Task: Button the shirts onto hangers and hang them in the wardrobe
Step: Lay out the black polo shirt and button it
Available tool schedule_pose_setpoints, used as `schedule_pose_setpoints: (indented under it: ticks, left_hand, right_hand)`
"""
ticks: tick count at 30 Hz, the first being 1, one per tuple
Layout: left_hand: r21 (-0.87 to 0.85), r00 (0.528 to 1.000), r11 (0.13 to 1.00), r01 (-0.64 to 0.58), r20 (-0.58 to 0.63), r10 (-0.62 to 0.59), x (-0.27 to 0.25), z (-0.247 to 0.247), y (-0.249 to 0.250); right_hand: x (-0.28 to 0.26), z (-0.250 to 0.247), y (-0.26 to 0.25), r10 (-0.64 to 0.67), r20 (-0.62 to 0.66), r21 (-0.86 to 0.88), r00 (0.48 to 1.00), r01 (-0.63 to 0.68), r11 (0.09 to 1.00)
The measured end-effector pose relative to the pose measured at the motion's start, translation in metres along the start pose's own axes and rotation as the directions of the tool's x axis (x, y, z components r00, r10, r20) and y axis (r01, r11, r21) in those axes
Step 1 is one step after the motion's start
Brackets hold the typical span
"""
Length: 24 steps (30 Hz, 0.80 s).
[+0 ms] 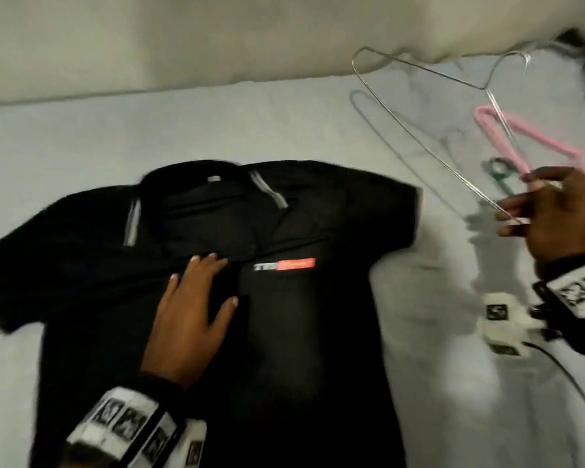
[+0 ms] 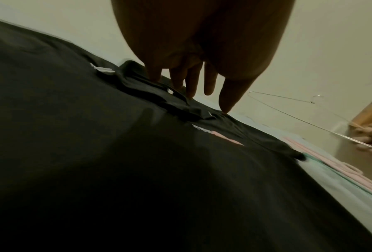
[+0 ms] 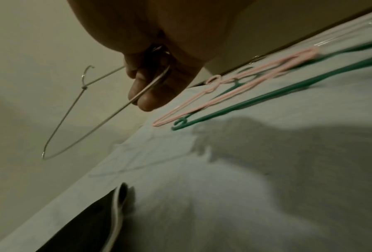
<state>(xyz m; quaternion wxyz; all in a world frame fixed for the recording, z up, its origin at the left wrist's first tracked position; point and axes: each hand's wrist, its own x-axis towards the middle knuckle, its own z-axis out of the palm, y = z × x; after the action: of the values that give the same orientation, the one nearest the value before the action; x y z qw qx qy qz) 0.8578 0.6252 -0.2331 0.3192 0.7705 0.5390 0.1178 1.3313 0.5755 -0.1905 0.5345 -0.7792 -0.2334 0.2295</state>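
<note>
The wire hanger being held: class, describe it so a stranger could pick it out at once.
On the pale bed sheet, look right of the black shirt. The right hand pinches a bare silver wire hanger lifted off the sheet; the pink hanger and green hanger lie flat.

pale bedsheet (image 1: pixel 419 332): wrinkled, shadowed | cream wall (image 1: pixel 149 38): behind bed | black cable (image 1: pixel 571 383): on sheet

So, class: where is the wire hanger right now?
In the head view the wire hanger is at the right, held off the bed sheet by the right hand, right of the black shirt and beside the pink hanger.
</note>
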Motion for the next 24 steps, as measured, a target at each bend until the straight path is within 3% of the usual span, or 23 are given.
schedule_pose_setpoints:
  ticks: [3, 5, 10, 13, 17, 24]
  left_hand:
    - [0.040, 0.993, 0.996, 0.085, -0.090, -0.081, 0.014, -0.046, -0.035]
    - [0.113, 0.986, 0.986, 0.125, -0.120, -0.112, 0.024, -0.069, -0.054]
    - [0.211, 0.978, 0.960, 0.187, -0.136, -0.161, 0.066, -0.100, -0.070]
    - [0.168, 0.953, 0.941, 0.295, -0.130, -0.275, 0.094, -0.098, -0.072]
    - [0.262, 0.900, 0.869, 0.419, 0.003, -0.435, 0.116, -0.092, -0.083]
    - [0.030, 0.934, 0.936, 0.350, -0.087, -0.347, 0.122, -0.119, -0.075]
  right_hand:
    - [-0.009, 0.031, -0.018, 0.033, 0.242, -0.045, 0.970, -0.023, 0.999]
    - [-0.014, 0.059, -0.025, 0.038, 0.327, -0.095, 0.944, -0.007, 0.995]
    - [-0.042, 0.118, -0.043, -0.024, 0.400, -0.177, 0.916, 0.103, 0.979]
    - [-0.047, 0.136, -0.046, -0.025, 0.413, -0.202, 0.910, 0.119, 0.972]
    - [-0.061, 0.160, -0.047, -0.054, 0.454, -0.261, 0.889, 0.191, 0.946]
    - [-0.085, 0.232, -0.051, -0.060, 0.571, -0.216, 0.819, 0.220, 0.951]
